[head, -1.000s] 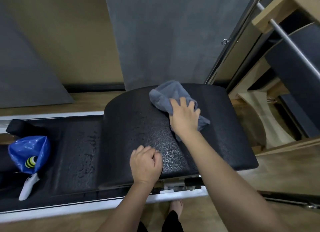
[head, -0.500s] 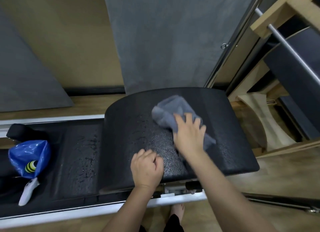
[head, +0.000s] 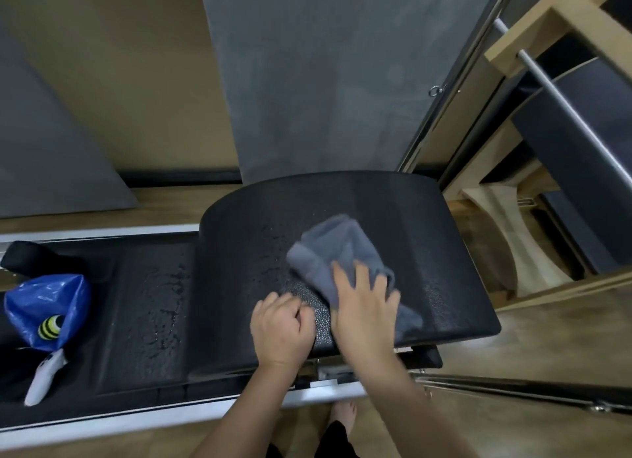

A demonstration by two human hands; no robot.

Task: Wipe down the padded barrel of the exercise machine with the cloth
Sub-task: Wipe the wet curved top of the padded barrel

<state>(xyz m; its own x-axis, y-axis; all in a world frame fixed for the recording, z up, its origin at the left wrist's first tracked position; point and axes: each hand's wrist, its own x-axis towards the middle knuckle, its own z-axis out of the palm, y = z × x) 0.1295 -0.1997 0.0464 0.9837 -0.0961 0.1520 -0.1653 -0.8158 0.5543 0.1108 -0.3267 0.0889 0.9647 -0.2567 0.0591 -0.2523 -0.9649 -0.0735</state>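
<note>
Four spread fingers of the right hand (head: 364,307) press the cloth (head: 337,255) flat on the padded barrel (head: 441,252), near its front edge. Left hand (head: 282,327) rests curled, holding nothing. Droplets remain left of the cloth; wiping appears partly complete.

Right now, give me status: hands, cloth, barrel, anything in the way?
Right hand flat on the grey cloth, pressing it to the barrel. Left hand curled, holding nothing, resting on the barrel's near edge. Droplets show left of the cloth. Nothing blocking.
</note>
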